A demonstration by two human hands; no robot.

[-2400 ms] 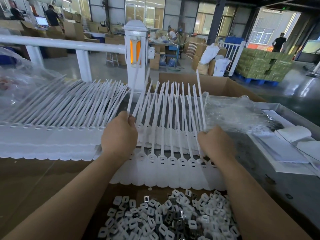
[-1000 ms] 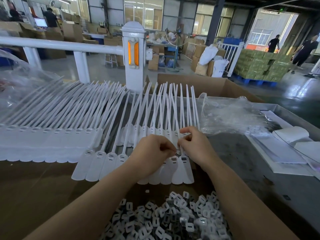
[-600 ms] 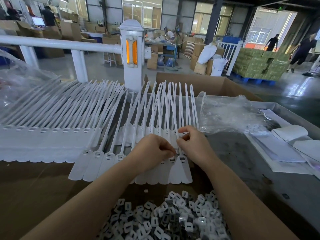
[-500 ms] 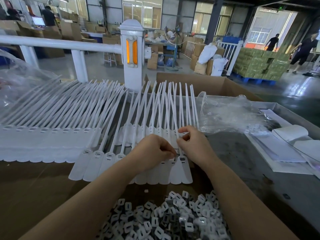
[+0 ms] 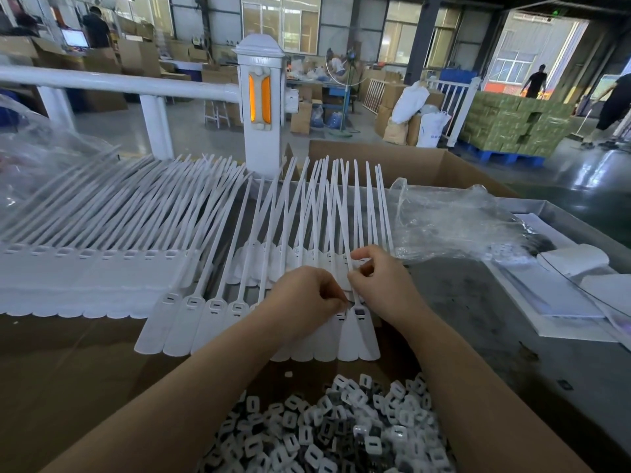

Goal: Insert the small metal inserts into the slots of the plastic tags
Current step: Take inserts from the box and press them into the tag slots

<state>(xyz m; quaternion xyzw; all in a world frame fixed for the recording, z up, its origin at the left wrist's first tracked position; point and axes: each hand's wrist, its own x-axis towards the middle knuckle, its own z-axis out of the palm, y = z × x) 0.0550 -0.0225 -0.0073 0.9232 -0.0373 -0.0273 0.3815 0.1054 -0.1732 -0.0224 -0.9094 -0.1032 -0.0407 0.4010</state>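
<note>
- Two hands meet at frame centre: left hand (image 5: 307, 298) pinched shut at a slot, right hand (image 5: 379, 285) gripping a strap of the tags (image 5: 358, 332).
- Inserts (image 5: 327, 435) lie heaped at bottom centre.
- Risk: a tilted insert could jam if pressed crooked.
- Hidden: whether the left fingertips hold an insert.

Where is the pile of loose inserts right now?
In the head view, the pile of inserts lies at bottom centre, between the two forearms, just nearer than the fanned row of white tags.
</note>
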